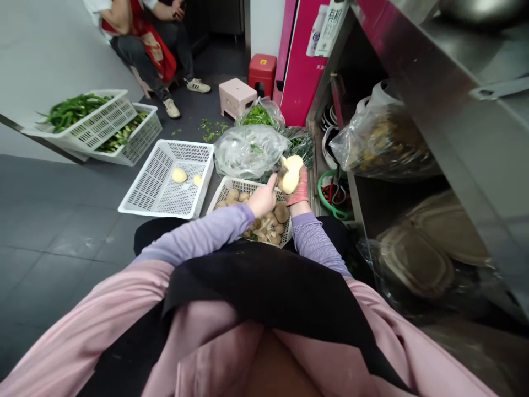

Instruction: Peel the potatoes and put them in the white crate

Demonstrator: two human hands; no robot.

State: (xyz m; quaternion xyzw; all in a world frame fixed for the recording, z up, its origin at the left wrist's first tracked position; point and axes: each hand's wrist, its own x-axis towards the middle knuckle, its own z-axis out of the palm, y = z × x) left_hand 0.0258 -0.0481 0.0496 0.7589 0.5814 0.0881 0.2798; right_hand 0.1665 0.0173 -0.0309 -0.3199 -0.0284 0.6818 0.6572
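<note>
In the head view, my right hand (303,188), in a reddish-pink glove, holds a potato (292,173) above the basket. Most of the potato is peeled and pale yellow, with a brown patch on its left side. My left hand (263,200) is bare and close against that brown side, its index finger pointing up and the other fingers curled. Whatever it grips is hidden. Below both hands is a white basket (218,200) of unpeeled potatoes (281,212), with peelings (266,227) on top. To the left, a larger white basket (142,184) holds a peeled potato (179,175) and a smaller pale piece (197,180).
Clear plastic bags (250,150) with greens lie beyond the baskets. Stacked crates (105,129) of green vegetables stand left. A pink stool (237,95), a red stool (262,71) and a seated person (142,44) are farther back. Metal shelving (458,71) and a green basket (326,205) with scissors flank the right.
</note>
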